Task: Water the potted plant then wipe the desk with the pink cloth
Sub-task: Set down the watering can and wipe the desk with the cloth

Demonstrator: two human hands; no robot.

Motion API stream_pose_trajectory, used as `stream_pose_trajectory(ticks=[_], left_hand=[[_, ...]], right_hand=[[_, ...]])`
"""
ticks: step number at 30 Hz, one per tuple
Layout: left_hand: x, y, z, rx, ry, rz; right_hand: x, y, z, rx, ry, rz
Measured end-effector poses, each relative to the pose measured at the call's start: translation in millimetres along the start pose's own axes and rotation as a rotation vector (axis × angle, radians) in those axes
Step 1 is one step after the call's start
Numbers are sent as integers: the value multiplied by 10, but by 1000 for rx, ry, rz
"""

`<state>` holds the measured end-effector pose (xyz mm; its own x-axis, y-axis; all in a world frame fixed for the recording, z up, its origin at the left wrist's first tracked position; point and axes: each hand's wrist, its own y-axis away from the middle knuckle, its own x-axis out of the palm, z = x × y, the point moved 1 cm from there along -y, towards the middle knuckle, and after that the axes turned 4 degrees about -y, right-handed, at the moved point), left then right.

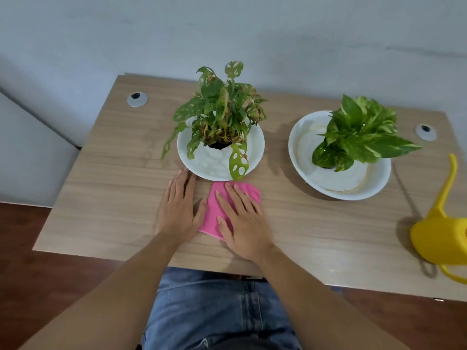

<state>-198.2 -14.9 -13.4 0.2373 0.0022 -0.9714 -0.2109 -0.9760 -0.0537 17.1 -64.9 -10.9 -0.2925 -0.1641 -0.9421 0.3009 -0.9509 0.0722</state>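
Note:
The pink cloth (211,213) lies flat on the wooden desk (106,193) just in front of the left potted plant (219,112), which stands in a white bowl-shaped pot (255,145). My right hand (242,218) presses flat on the cloth, fingers spread, covering its right half. My left hand (179,205) rests palm down on the bare desk beside the cloth, its thumb touching the cloth's left edge. A yellow watering can (439,236) stands at the desk's right edge, spout pointing away.
A second leafy plant (361,132) sits in a white bowl (379,180) at the right. Two round cable grommets (137,99) (426,132) mark the back corners. A grey wall runs behind the desk. My jeans show below the front edge.

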Motion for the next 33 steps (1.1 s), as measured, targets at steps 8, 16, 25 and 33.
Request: stream_pose_trajectory(ticks=[8,16,25,33], left_hand=[[-37,9,-20,-4,-3,-6],[-41,9,-22,1,-12,-12],[-54,9,-15,-10,6,-14],[-60,7,-34,-22,36,-14]], right_hand=[[-166,80,-272,-74,1,58],[-407,161,-950,46,30,45],[-354,-94,-728,120,49,10],[-235,-138,-264,-83,51,83]])
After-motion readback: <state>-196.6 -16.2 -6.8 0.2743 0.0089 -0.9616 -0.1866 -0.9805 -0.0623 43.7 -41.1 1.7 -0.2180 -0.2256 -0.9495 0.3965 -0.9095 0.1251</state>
